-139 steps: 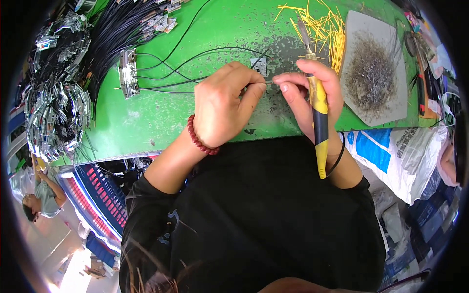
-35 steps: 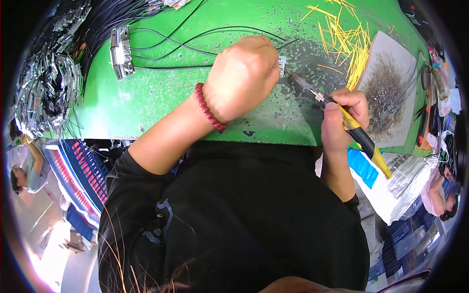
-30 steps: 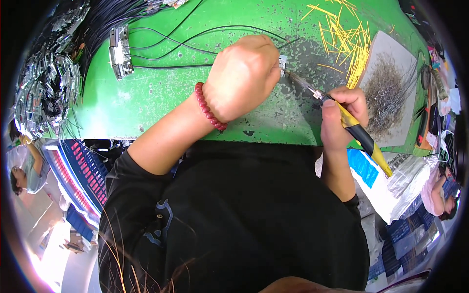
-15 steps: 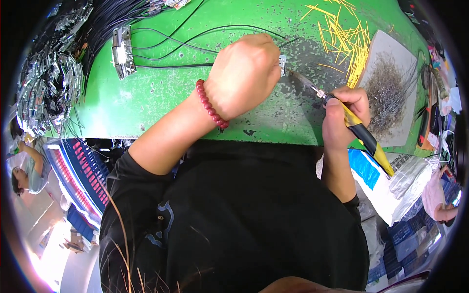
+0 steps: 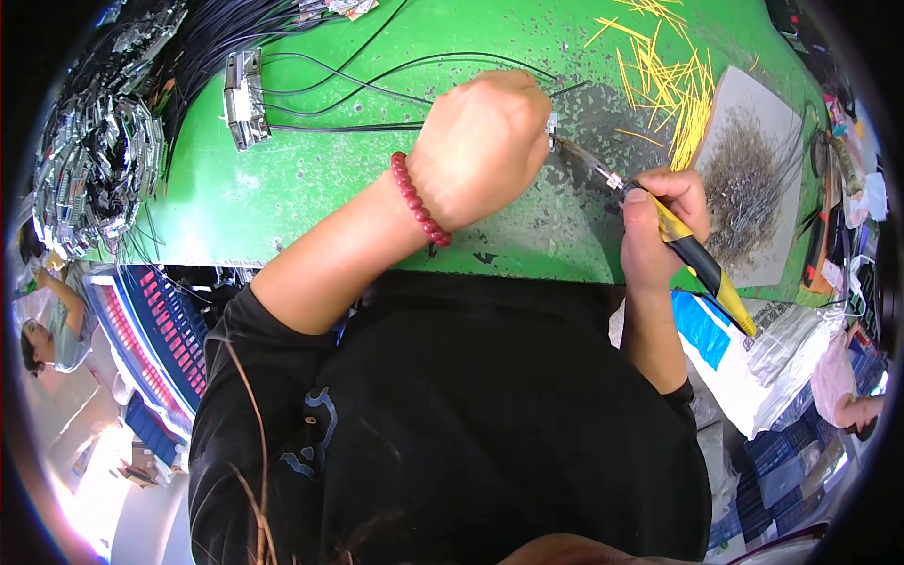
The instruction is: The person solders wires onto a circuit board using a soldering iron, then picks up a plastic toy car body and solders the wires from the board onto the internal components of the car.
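Observation:
In my right hand (image 5: 662, 221) is a soldering iron (image 5: 692, 250) with a yellow and black handle, held like a pen, its tip pointing left. That tip meets or nearly meets a small silvery connector (image 5: 553, 124) at the fingertips of my left hand (image 5: 485, 155). My left fingers are curled round the connector and mostly hidden beneath the back of the hand. Black cables (image 5: 353, 126) run leftward from under this hand to a shiny metal housing (image 5: 246, 99) lying on the green table (image 5: 330, 188).
Yellow thin tubes (image 5: 669, 89) lie scattered at the back right. Beside them a pale board (image 5: 786, 141) carries a dark heap of wire scraps (image 5: 744, 188). Many metal housings (image 5: 94, 179) and bundled black cables (image 5: 226, 33) pile up at the left.
My left hand and the connector have shifted slightly right in the picture, as has the metal housing. The soldering iron stays in nearly the same place, tip beside the connector.

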The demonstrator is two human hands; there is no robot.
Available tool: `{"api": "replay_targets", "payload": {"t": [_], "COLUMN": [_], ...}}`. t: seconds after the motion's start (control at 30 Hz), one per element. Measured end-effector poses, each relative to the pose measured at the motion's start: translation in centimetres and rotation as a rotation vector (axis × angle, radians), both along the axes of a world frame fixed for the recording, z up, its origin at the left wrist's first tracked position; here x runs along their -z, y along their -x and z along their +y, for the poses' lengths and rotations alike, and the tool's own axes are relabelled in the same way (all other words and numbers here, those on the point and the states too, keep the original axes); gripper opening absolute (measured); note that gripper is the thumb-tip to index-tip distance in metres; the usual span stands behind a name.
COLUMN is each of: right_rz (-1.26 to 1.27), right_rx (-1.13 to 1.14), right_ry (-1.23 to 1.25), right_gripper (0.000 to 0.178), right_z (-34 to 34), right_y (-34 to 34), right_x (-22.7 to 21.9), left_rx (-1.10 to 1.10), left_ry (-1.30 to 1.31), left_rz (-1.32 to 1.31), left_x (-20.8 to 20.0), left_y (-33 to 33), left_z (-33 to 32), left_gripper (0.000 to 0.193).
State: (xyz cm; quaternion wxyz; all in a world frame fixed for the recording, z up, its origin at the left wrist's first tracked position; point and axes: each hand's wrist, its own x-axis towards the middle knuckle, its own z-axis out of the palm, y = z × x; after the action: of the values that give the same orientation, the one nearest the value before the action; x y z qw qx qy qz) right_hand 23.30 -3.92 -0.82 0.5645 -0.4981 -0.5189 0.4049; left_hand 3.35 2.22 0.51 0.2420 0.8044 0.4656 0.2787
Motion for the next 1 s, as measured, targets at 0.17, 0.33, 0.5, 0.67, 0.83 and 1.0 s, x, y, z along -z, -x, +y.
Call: {"api": "replay_targets", "payload": {"t": [0.17, 0.33, 0.5, 0.67, 0.83, 1.0], "right_rz": [0.053, 0.039, 0.159, 0.033, -0.110, -0.028], "right_rx": [0.041, 0.039, 0.075, -0.054, -0.001, -0.092], "right_ry": [-0.120, -0.147, -0.034, 0.054, -0.028, -0.090], "right_gripper": [0.017, 0.019, 0.042, 0.028, 0.016, 0.043], "right_z": [-0.1, -0.1, -0.1, -0.7, 0.2, 4.8], "right_y": [-0.6, -0.6, 0.7, -0.2, -0.3, 0.9], "right_x": [1.0, 1.0, -0.4, -0.8, -2.6, -4.1], "left_rx": [-0.007, 0.000, 0.002, 0.035, 0.126, 0.203], "left_ry": [-0.014, -0.021, -0.015, -0.015, -0.056, -0.212], "left_rz": [-0.018, -0.019, 0.021, 0.043, -0.042, -0.103], "left_x": [-0.1, -0.2, -0.5, -1.0, -1.6, -2.6], "left_y": [0.1, 0.0, 0.0, 0.2, 1.2, 1.6], "left_z": [0.0, 0.0, -0.2, 0.3, 0.8, 1.2], "left_gripper": [0.007, 0.007, 0.007, 0.007, 0.011, 0.011]}}
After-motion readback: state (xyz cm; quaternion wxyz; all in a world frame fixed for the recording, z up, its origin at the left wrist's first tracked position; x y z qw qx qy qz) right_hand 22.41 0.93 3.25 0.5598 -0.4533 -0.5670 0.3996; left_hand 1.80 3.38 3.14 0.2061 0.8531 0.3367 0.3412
